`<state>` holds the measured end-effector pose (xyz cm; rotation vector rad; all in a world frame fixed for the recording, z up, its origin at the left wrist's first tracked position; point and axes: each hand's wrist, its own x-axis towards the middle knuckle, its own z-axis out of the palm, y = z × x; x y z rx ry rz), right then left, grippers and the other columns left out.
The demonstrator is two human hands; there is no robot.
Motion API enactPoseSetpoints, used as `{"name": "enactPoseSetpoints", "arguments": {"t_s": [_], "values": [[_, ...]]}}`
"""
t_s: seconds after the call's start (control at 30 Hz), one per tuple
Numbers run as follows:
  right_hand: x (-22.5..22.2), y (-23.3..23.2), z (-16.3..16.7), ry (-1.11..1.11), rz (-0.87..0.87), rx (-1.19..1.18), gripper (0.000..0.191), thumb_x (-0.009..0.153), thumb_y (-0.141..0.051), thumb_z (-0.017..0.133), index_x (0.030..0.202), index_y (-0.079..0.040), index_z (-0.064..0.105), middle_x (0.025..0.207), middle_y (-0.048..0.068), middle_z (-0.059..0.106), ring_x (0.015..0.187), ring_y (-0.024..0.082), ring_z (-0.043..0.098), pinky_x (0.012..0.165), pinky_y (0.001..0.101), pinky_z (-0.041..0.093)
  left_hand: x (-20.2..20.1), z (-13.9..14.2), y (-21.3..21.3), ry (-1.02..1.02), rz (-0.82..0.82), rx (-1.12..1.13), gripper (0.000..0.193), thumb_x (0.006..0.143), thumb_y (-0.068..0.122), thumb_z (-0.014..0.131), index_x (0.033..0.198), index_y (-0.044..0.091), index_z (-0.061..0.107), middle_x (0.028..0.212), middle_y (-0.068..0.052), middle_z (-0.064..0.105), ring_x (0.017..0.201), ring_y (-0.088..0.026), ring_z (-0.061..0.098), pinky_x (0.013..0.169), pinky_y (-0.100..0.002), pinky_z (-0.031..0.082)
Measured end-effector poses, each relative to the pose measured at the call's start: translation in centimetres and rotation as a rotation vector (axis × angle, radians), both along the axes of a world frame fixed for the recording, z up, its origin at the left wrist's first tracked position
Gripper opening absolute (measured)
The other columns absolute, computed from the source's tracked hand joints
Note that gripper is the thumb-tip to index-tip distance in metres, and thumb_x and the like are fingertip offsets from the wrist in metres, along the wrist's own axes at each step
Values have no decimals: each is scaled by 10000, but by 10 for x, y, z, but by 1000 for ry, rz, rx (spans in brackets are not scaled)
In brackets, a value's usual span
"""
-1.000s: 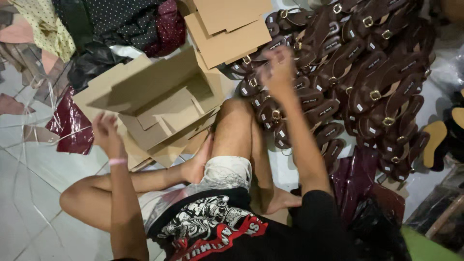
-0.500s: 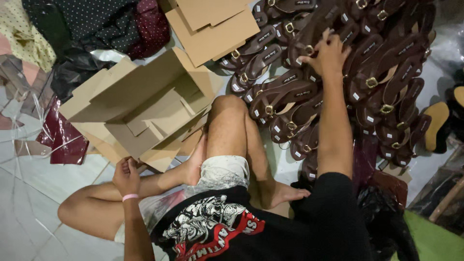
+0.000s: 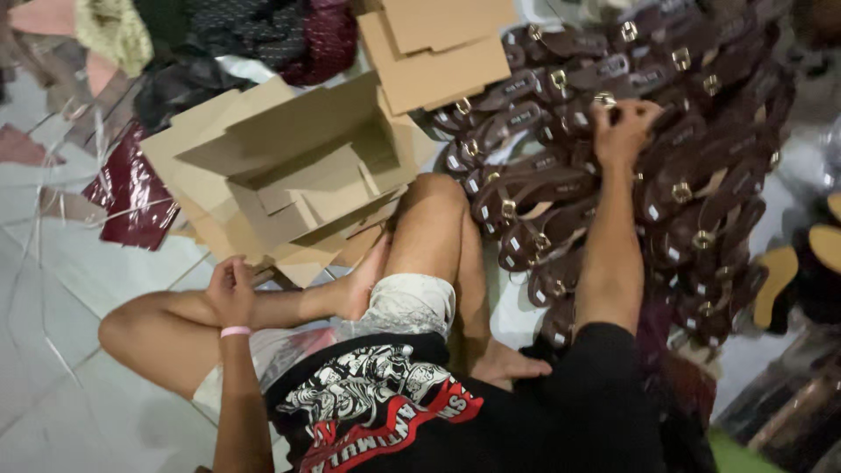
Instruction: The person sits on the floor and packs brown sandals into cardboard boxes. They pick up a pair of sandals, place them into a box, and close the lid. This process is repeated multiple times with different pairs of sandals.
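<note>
brown sandals [image 3: 561,188] lie heaped on the floor; right hand [image 3: 620,131] fingers close on one with a gold buckle near the pile's top edge. left hand [image 3: 229,292], loosely curled and holding nothing, rests on the shin beside open cardboard boxes [image 3: 298,175].

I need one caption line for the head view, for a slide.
Seated person's right hand reaches into brown sandals; left hand rests near open cardboard box.

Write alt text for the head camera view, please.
A person sitting on a tiled floor reaches the right hand into a pile of brown buckled sandals, while the left hand rests on a shin beside open cardboard boxes.
</note>
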<state>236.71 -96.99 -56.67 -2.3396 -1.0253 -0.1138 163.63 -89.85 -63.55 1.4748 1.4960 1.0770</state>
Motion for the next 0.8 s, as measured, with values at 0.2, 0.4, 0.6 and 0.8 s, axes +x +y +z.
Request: {"name": "enactPoseSetpoints", "arguments": {"t_s": [0.2, 0.4, 0.6, 0.8], "values": [[-20, 19, 66, -130, 226, 325, 309, 980, -299, 807, 1024, -30, 662, 1253, 150, 370, 1167, 279, 523, 1070, 442, 549, 16, 44, -9, -136, 166, 217, 78, 1117, 24, 582, 1161, -30, 617, 1105, -92, 672, 885, -130, 626, 800, -272, 545], [-206, 15, 102, -466, 496, 304, 455, 895, -441, 974, 976, -75, 717, 1165, 119, 362, 1037, 264, 470, 816, 403, 479, 147, 109, 0, -405, -618, -18, 611, 998, 123, 630, 1542, 44, 365, 1475, -151, 527, 1342, -284, 564, 1073, -383, 515], [-346, 3, 104, -335, 780, 245, 503, 769, -451, 976, 1050, -108, 738, 1027, 81, 451, 997, 290, 476, 909, 423, 439, 196, 154, -15, -844, -375, -344, 805, 932, 165, 762, 1599, 38, 328, 1480, -239, 523, 1305, -290, 557, 1113, -399, 465], [-338, -9, 157, 163, 909, -84, 889, 620, -430, 964, 1362, -111, 592, 1203, 140, 358, 1076, 284, 530, 917, 403, 578, 89, 143, 33, -148, -554, 235, 894, 899, 96, 837, 1619, 56, 308, 1641, -215, 381, 1509, -354, 398, 1237, -450, 328]]}}
